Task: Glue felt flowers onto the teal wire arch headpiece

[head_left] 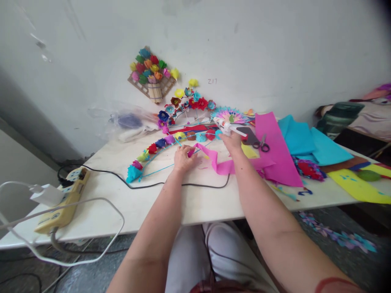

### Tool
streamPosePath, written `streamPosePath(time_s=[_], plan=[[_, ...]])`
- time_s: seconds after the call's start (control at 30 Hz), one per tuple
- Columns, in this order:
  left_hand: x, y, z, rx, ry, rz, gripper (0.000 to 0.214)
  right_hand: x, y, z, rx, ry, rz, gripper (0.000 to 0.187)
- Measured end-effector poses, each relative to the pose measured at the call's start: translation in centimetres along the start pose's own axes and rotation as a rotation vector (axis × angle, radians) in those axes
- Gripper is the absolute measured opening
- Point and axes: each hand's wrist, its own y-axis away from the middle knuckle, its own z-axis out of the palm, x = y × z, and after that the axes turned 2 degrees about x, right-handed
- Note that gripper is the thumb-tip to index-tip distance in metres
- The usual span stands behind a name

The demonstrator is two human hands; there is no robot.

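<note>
My left hand is closed on the curled end of a pink crepe paper strip, which trails right across the table. My right hand reaches farther back, its fingers around a white hot glue gun. Beside my left hand curves a blue-wrapped hoop bearing a row of crepe paper flowers; a thin blue stick spans it. Scissors lie right of my right hand, on a large pink crepe paper sheet.
A yellow power strip with plugs and a white cable occupies the left. A black cord crosses the table before my hands. Paper flowers stand by the wall. Blue sheets and yellow paper lie right, near a dark green bottle.
</note>
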Motion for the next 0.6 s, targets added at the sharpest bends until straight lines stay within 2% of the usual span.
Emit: streamPosePath(time_s=[0.1,0.2,0.33,0.5,0.6], plan=[[0.1,0.2,-0.1,0.051,-0.043,-0.027,0.026,0.4,0.0,-0.3,0.105,0.305,0.083,0.035],[0.4,0.3,-0.3,0.077,-0.11,-0.113,0.025,0.6,0.0,-0.6,0.087,0.471,0.097,0.035],[0.5,0.5,-0.7,0.067,-0.177,-0.179,0.028,0.7,-0.1,-1.0,0.026,0.583,0.087,0.033],[0.6,0.6,-1.2,0.026,-0.172,-0.248,0.042,1.3,-0.9,-1.5,-0.022,0.692,0.034,0.031],[0.5,0.5,-1.1,0.011,-0.17,-0.326,0.042,2.0,-1.4,-2.0,-0.055,0.771,0.015,0.031]])
